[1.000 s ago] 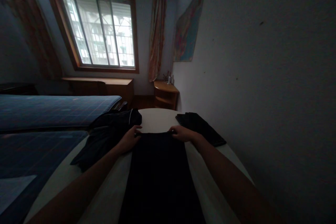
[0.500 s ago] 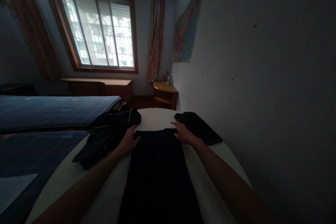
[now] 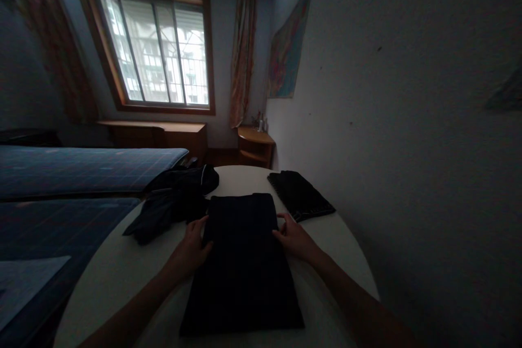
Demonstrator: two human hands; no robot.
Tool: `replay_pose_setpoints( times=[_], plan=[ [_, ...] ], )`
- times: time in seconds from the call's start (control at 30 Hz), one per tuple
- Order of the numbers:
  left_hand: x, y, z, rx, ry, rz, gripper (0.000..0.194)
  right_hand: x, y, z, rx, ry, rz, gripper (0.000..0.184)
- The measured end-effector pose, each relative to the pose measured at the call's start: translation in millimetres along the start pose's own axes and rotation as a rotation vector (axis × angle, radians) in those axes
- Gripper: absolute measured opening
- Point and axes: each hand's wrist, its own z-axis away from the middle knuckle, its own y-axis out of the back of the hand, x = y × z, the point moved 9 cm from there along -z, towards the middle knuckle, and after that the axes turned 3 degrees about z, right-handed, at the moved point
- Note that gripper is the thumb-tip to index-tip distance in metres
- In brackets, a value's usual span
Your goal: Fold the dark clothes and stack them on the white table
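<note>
A dark folded garment (image 3: pixel 242 266) lies flat on the round pale table (image 3: pixel 98 283) in front of me; the dimness hides what kind it is. At its left edge is my left hand (image 3: pixel 193 247), thumb and forefinger apart and resting against the cloth. My right hand (image 3: pixel 296 236) touches the right edge in the same way, its fingers apart. Behind my left hand sits a crumpled dark garment (image 3: pixel 167 206) with a pale stripe. Beyond my right hand lies another folded black piece of clothing (image 3: pixel 302 193).
Two blue plaid mattresses (image 3: pixel 81 171) stand beside the table on the left, a pale sheet (image 3: pixel 28 288) on the nearer one. A wall (image 3: pixel 408 174) rises close on the right. Past the table are a wooden desk (image 3: pixel 179 128) and a corner shelf (image 3: pixel 256 136).
Both hands have come from the garment's far corners back along its sides toward me. The garment's near edge now shows on the table, and its far end sits slightly farther away.
</note>
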Motion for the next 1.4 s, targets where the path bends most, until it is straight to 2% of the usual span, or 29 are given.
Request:
replay_pose_setpoints(
  times=[0.1,0.27,0.43,0.53,0.6,0.7,0.9,1.03,1.2,1.4],
  plan=[
    [-1,-0.8,10,-0.022,0.021,0.000,0.066,-1,-6,8,0.002,0.053,0.004,0.048],
    [2,-4.2,13,-0.045,0.028,0.082,0.058,2,-7,15,0.102,0.049,0.020,0.033],
    [13,0.7,22,-0.073,0.060,0.129,0.055,-1,-9,22,0.106,0.055,0.066,0.033],
    [22,5.4,42,-0.154,0.104,0.149,0.062,-3,-10,32,0.033,0.072,0.118,0.037],
    [25,6.2,60,-0.249,0.147,0.162,0.068,-4,-11,43,-0.020,0.072,0.137,0.039],
    [20,6.2,89,-0.382,0.214,0.175,0.076,-7,-11,65,-0.076,0.045,0.131,0.043],
    [9,0.8,128,-0.543,0.292,0.275,0.090,-13,-14,118,-0.109,-0.001,0.014,0.046],
    [17,3.8,134,-0.471,0.259,0.316,0.080,-12,-21,139,-0.122,0.007,-0.062,0.045],
    [16,5.7,133,-0.381,0.253,0.212,0.060,-1,-28,147,-0.033,0.012,-0.044,0.036],
    [22,9.1,131,-0.235,0.082,0.090,0.038,4,-31,148,0.116,0.051,0.054,0.039]
  ],
)
